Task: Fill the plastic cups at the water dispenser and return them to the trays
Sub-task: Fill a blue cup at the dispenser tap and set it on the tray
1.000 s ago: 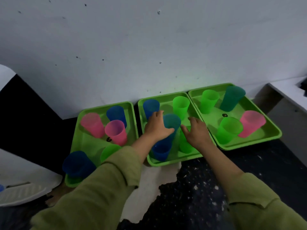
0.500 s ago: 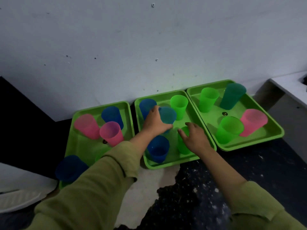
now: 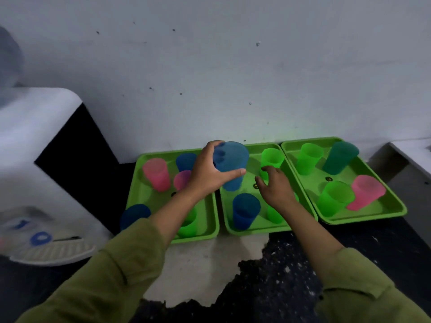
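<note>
Blue cup (image 3: 231, 164) is in my left hand (image 3: 207, 173), fingers curled round its wall, held above the middle tray (image 3: 254, 230); my right hand (image 3: 275, 190) hovers loose, empty. I'd keep it upright and squeeze lightly going left to the water dispenser (image 3: 35, 183). Visible: three trays, thirteen cups: five green, four blue, three pink, one teal.

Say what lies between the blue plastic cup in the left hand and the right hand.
Head view: only the middle green plastic tray's bare floor, with a small dark mark by the right hand.
</note>
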`<state>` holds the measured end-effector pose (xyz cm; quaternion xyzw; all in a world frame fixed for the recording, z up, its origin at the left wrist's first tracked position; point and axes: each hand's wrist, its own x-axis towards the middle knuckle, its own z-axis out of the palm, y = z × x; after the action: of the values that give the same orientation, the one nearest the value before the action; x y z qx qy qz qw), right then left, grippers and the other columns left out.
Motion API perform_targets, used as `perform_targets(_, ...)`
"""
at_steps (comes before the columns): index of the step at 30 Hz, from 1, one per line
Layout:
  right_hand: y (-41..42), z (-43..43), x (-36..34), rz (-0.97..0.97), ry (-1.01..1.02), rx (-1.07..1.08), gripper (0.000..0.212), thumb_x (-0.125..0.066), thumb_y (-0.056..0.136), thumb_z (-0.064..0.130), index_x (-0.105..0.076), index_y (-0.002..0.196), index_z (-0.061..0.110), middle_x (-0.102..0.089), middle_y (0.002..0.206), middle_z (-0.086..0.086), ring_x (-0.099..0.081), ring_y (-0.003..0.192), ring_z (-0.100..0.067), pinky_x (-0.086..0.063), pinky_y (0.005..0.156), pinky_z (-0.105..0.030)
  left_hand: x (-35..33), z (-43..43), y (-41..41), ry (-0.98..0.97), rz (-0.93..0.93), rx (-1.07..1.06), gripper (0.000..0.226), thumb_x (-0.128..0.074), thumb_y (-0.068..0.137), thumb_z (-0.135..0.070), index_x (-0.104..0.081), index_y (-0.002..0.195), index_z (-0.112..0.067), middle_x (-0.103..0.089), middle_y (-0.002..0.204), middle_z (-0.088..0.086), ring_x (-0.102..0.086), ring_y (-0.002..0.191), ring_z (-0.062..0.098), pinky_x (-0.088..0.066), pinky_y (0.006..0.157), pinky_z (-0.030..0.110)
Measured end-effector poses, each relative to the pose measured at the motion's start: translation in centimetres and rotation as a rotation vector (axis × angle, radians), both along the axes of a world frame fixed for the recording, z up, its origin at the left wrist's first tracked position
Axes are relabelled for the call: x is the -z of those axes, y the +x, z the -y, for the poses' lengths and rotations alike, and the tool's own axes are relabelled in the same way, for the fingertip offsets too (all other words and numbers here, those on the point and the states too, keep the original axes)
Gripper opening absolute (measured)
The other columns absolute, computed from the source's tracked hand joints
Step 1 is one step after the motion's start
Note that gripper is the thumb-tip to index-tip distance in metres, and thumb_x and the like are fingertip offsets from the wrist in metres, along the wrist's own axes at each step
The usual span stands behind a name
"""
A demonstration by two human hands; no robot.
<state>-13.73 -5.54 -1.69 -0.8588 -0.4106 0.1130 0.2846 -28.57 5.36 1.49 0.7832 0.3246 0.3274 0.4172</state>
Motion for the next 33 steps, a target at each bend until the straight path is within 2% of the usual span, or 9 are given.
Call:
perform_targets(5,-6.1,-2.0,-2.2,0.041,0.113,-0.114,0.037,-0.056,0.09,0.02,-0.053,0.121,0.0,-0.057,0.124,-0.019,-0.051,0.117,-0.032,-0.035,0.094,-0.032,-1.7,1.0,-8.0,0.015,0.07,-0.031,0.078,-0.085,0.058,-0.046,-0.047,0.122,-0.025,-0.053,0.123,-0.007,-0.051,0.115,0.008,-0.049,0.094,0.037)
perform_targets(8,-10.9,-3.1,-2.8,0.057,0.163,-0.177,0.034,-0.057,0.09,0.018,-0.055,0.117,-0.001,-0.059,0.12,-0.021,-0.053,0.114,-0.033,-0.034,0.093,-0.032,-1.9,1.6,-13.2,0.034,0.076,-0.09,0.079,-0.085,0.057,-0.046,-0.048,0.122,-0.022,-0.053,0.118,-0.013,-0.049,0.113,-0.003,-0.048,0.092,0.031)
perform_targets(11,-15.6,-4.4,-2.8,0.069,0.204,-0.221,0.032,-0.058,0.089,0.017,-0.057,0.116,-0.001,-0.061,0.114,-0.021,-0.055,0.109,-0.033,-0.036,0.09,-0.034,-1.5,1.8,-18.5,0.019,0.079,-0.105,0.085,-0.083,0.054,-0.056,-0.048,0.123,-0.02,-0.054,0.124,-0.002,-0.053,0.115,0.009,-0.047,0.096,0.038)
perform_targets(15,-21.0,-6.0,-2.7,0.042,0.226,-0.25,0.03,-0.058,0.088,0.015,-0.059,0.114,0.0,-0.062,0.115,-0.018,-0.056,0.109,-0.031,-0.038,0.09,-0.032,0.0,1.6,-25.7,-0.014,0.056,-0.138,0.079,-0.076,0.054,-0.064,-0.046,0.12,-0.033,-0.054,0.124,-0.008,-0.053,0.116,0.008,-0.048,0.093,0.029)
perform_targets(19,-26.9,-7.3,-2.5,0.015,0.261,-0.241,0.03,-0.059,0.087,0.014,-0.06,0.113,-0.001,-0.063,0.113,-0.02,-0.057,0.108,-0.032,-0.041,0.09,-0.035,1.7,1.2,-31.8,-0.069,0.055,-0.117,0.065,-0.077,0.056,-0.064,-0.043,0.11,-0.05,-0.054,0.115,-0.025,-0.053,0.107,-0.008,-0.05,0.083,0.02)
perform_targets(22,-31.2,-8.4,-2.3,-0.018,0.268,-0.258,0.031,-0.057,0.089,0.014,-0.058,0.117,0.001,-0.063,0.117,-0.018,-0.057,0.111,-0.03,-0.044,0.093,-0.037,3.1,0.9,-35.4,-0.099,0.007,-0.083,0.068,-0.072,0.053,-0.073,-0.039,0.11,-0.055,-0.049,0.117,-0.031,-0.049,0.108,-0.011,-0.047,0.08,0.012)
perform_targets(24,-33.3,-9.1,-2.1,-0.057,0.259,-0.249,0.032,-0.057,0.089,0.016,-0.057,0.118,0.001,-0.062,0.119,-0.018,-0.058,0.111,-0.03,-0.045,0.095,-0.038,4.3,0.6,-37.4,-0.132,-0.052,-0.069,0.076,-0.069,0.053,-0.074,-0.039,0.118,-0.05,-0.043,0.121,-0.033,-0.045,0.112,-0.008,-0.046,0.084,0.017)
perform_targets(27,-36.6,-10.0,-1.4,-0.113,0.246,-0.208,0.034,-0.056,0.091,0.02,-0.056,0.12,0.002,-0.062,0.12,-0.016,-0.058,0.111,-0.029,-0.044,0.095,-0.036,5.9,-0.2,-40.5,-0.13,-0.154,-0.072,0.088,-0.069,0.055,-0.072,-0.038,0.13,-0.036,-0.041,0.132,-0.022,-0.039,0.119,0.0,-0.044,0.093,0.025)
perform_targets(33,-40.6,-10.6,0.0,-0.175,0.246,-0.19,0.033,-0.056,0.091,0.021,-0.055,0.119,0.003,-0.064,0.116,-0.014,-0.059,0.107,-0.028,-0.045,0.089,-0.035,8.6,-1.9,-44.9,-0.152,-0.175,-0.114,0.077,-0.079,0.059,-0.056,-0.045,0.124,-0.034,-0.046,0.121,-0.019,-0.042,0.11,-0.001,-0.04,0.086,0.019)
